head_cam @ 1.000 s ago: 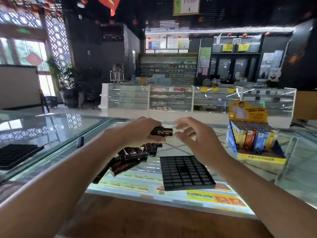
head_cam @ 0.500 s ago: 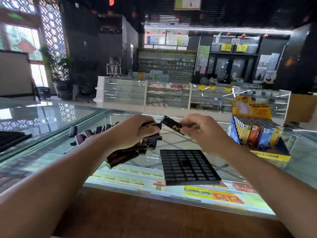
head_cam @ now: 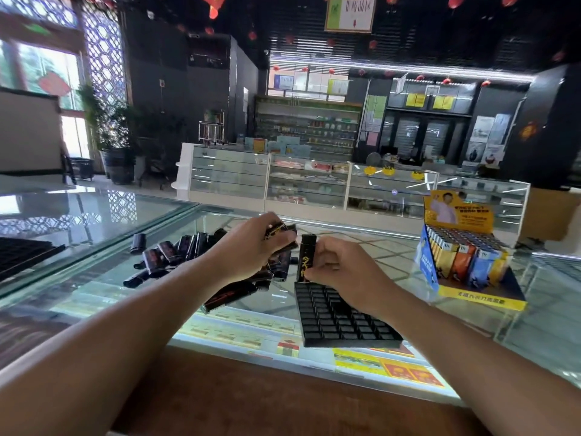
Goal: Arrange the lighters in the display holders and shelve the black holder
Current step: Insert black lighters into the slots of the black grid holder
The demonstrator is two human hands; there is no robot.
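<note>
A black gridded holder lies flat on the glass counter in front of me. My right hand pinches one black lighter with gold lettering, held upright at the holder's far left corner. My left hand grips a bundle of several black lighters just left of it. More black lighters lie loose in a pile on the glass to the left, some hidden under my left arm.
A yellow and blue display box full of coloured lighters stands at the right. Another black tray sits at the far left on the neighbouring glass counter. A wooden ledge runs along the near edge.
My right hand took a lighter from the left hand, turned it upright and lowered it to the holder's far left corner. The left hand kept its bundle.
</note>
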